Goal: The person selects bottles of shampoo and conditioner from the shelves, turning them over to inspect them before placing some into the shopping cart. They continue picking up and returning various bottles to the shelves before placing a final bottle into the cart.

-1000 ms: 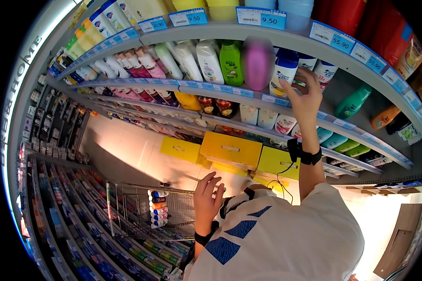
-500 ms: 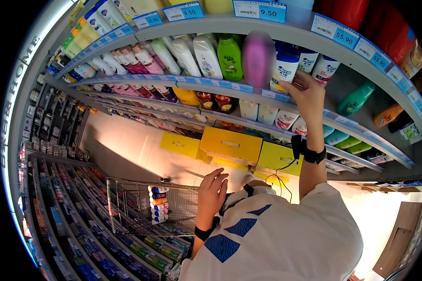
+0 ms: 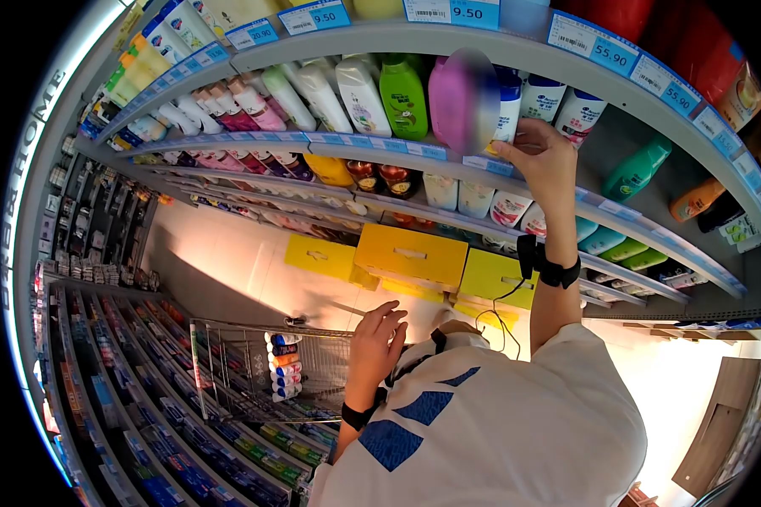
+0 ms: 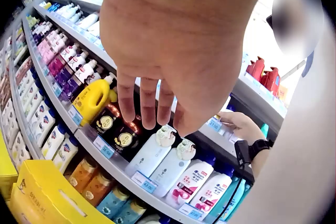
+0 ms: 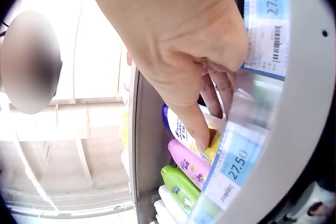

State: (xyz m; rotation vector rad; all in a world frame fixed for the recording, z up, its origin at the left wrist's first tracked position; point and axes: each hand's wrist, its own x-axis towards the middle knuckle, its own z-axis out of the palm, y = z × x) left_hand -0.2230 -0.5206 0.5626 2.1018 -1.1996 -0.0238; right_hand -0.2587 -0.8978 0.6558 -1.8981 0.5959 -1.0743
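Positioning seems under way: on the shelf [image 3: 610, 137], beside the purple bottle [image 3: 451, 101], the blue-capped bottle [image 3: 507, 111] is pinched low by the right hand [image 3: 547, 162]; left hand [image 3: 374, 345] relaxed. Careful alignment appears called for next.

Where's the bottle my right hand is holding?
Upper right of centre in the head view, the white bottle is at the shelf edge beside the purple bottle.

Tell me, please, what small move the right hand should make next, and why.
Perhaps the right hand should gently loosen its grip on the white bottle: the thumb lies against its lower front, and the bottle seems to stand in the row next to the purple bottle, just behind a 27.50 price label, so it may need no further support.
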